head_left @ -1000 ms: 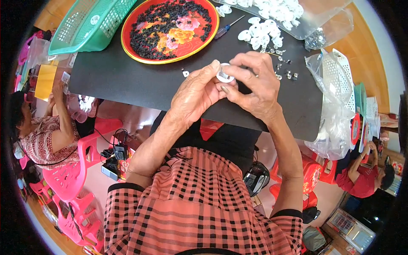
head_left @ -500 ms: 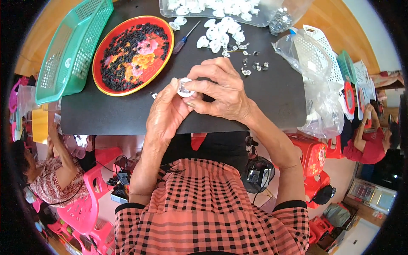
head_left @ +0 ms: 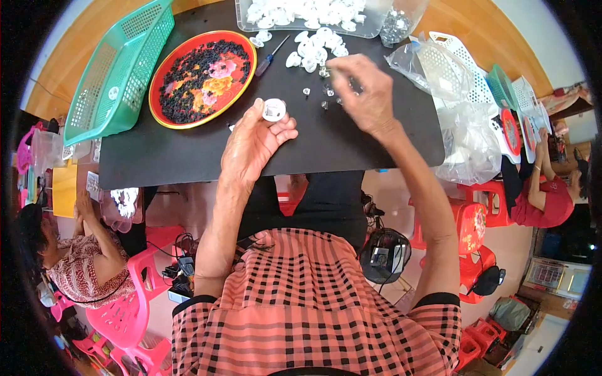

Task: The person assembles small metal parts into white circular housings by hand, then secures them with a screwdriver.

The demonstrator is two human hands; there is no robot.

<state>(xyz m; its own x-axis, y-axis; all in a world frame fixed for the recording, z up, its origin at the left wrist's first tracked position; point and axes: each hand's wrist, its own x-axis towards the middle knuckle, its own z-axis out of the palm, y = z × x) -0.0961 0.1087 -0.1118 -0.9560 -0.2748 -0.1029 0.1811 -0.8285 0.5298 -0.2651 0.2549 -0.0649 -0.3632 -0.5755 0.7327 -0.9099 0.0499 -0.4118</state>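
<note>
My left hand (head_left: 254,141) holds a small round white plastic piece (head_left: 274,110) upright between thumb and fingers. A squarish recess or insert shows in the middle of its face. Farther right, my right hand (head_left: 367,94) is over the table with its fingers bent, blurred by motion. Its fingertips are beside small shiny clear-and-metal parts (head_left: 324,72), and whether it grips one cannot be made out. Several more such parts (head_left: 327,92) lie below and around that hand. Just beyond them is a loose heap of white round pieces (head_left: 316,47).
A red floral tray (head_left: 244,88) of small black pieces stands left, beside a green basket (head_left: 119,94). A screwdriver (head_left: 269,57) lies by the tray. A clear bin (head_left: 370,25) of white pieces is at the back; plastic bags (head_left: 467,141) lie right. Two people sit at either side.
My right hand has left the white piece and moved right and away, to the small shiny parts. My left hand keeps the white piece, now with its face in plain view.
</note>
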